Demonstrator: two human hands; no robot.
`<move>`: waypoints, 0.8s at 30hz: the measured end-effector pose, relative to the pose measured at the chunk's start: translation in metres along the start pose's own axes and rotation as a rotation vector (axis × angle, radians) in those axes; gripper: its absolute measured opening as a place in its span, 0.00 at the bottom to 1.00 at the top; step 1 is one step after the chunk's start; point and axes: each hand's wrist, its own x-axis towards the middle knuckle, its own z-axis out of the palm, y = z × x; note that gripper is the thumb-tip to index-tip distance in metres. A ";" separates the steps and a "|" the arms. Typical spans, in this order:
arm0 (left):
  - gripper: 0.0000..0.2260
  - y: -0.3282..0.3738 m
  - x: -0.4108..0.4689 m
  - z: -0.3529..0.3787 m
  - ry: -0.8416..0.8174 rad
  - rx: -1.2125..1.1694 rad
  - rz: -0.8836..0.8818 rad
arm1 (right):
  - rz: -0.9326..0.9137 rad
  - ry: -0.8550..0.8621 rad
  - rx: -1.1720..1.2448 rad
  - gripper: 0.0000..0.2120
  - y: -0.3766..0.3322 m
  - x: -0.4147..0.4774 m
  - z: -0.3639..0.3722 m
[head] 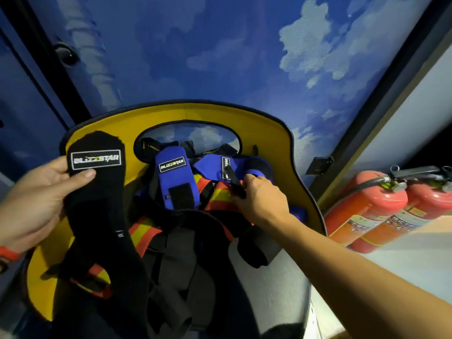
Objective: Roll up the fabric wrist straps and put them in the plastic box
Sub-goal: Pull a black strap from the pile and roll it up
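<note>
My left hand (41,199) holds up a long black fabric strap (97,192) with a white-edged logo patch; my thumb lies across it just under the patch, and the strap hangs down unrolled. My right hand (261,199) reaches into a pile of straps and pinches a thin black strap end (234,179) beside a blue strap (212,167). Another blue strap with a logo patch and black fastener (175,177) lies in the middle of the pile. Red and yellow striped straps (144,231) are tangled among black ones. No plastic box is in view.
The pile sits in a yellow-lined container with a dark rim (117,123) and a mesh window (195,135). Two red fire extinguishers (367,209) lie at the right on a pale surface. A blue cloud-printed wall (220,57) stands behind.
</note>
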 end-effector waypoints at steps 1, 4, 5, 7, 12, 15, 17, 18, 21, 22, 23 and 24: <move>0.09 0.000 0.002 -0.010 0.015 -0.014 0.025 | -0.011 -0.027 -0.001 0.21 -0.004 -0.001 0.003; 0.09 0.000 0.005 -0.035 0.086 -0.054 0.092 | -0.091 -0.084 -0.063 0.31 -0.020 -0.005 0.008; 0.07 0.004 0.004 -0.036 0.127 -0.034 0.070 | -0.136 -0.059 -0.090 0.32 -0.027 -0.007 0.009; 0.09 0.009 -0.002 -0.031 0.140 0.078 0.051 | -0.216 -0.022 -0.054 0.32 -0.044 -0.009 0.012; 0.14 0.014 -0.013 -0.026 0.091 0.025 0.024 | -0.145 -0.229 0.344 0.36 -0.078 -0.005 0.037; 0.14 0.014 -0.017 -0.025 0.085 0.011 0.012 | -0.054 -0.155 0.533 0.31 -0.094 0.007 0.046; 0.14 0.014 -0.020 -0.026 0.067 0.010 0.007 | -0.113 -0.092 0.578 0.22 -0.109 0.006 0.050; 0.15 0.014 -0.020 -0.028 0.062 0.006 0.001 | -0.209 -0.036 0.552 0.16 -0.118 0.002 0.054; 0.16 0.012 -0.018 -0.038 0.087 0.012 0.017 | -0.559 0.075 0.437 0.07 -0.145 -0.018 0.070; 0.16 0.012 -0.018 -0.040 0.101 0.022 0.022 | -0.650 0.075 0.427 0.06 -0.153 -0.024 0.075; 0.16 0.011 -0.017 -0.042 0.113 0.037 0.024 | -0.724 0.072 0.431 0.05 -0.161 -0.028 0.079; 0.17 0.010 -0.017 -0.042 0.120 0.045 0.024 | -0.780 0.066 0.443 0.05 -0.169 -0.031 0.084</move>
